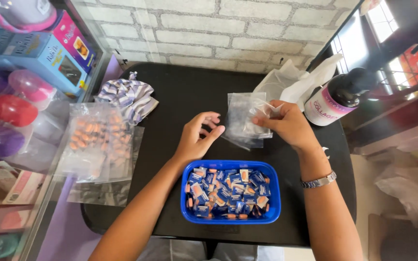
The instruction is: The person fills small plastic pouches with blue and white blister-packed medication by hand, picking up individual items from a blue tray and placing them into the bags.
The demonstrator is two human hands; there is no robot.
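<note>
Between right grip [286, 123] fingertips, clear bag [243, 118]

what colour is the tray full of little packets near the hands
Blue: the rectangular plastic tray shows best in the head view, just below both hands.

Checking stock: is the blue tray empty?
No, the blue tray is full of small blue and orange sachets.

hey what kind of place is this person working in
Probably a small shop's packing corner: a glass display case of boxed goods on the left, a blue tray of small sachets, and clear bags already filled beside the hands.
</note>
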